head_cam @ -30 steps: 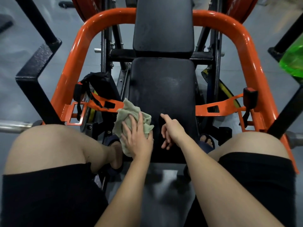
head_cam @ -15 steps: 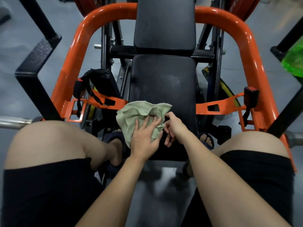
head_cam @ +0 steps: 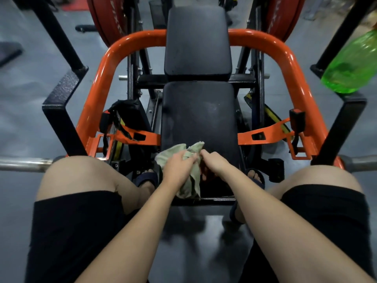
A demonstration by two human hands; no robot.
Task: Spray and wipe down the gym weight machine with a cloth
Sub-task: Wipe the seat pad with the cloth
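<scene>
Head view: the cloth (head_cam: 188,172) lies bunched on the seat pad's (head_cam: 201,117) near end. The left hand (head_cam: 177,169) grips it from above. The right hand (head_cam: 214,163) pinches its edge, touching the left.

The smooth grey floor (head_cam: 30,88) spreads out on every side and gives back a dull sheen under dim, even light. A dark low block (head_cam: 9,52) juts in at the far left edge. Farther back, a red strip (head_cam: 71,7) and a short black bar (head_cam: 84,28) lie on the floor.
</scene>
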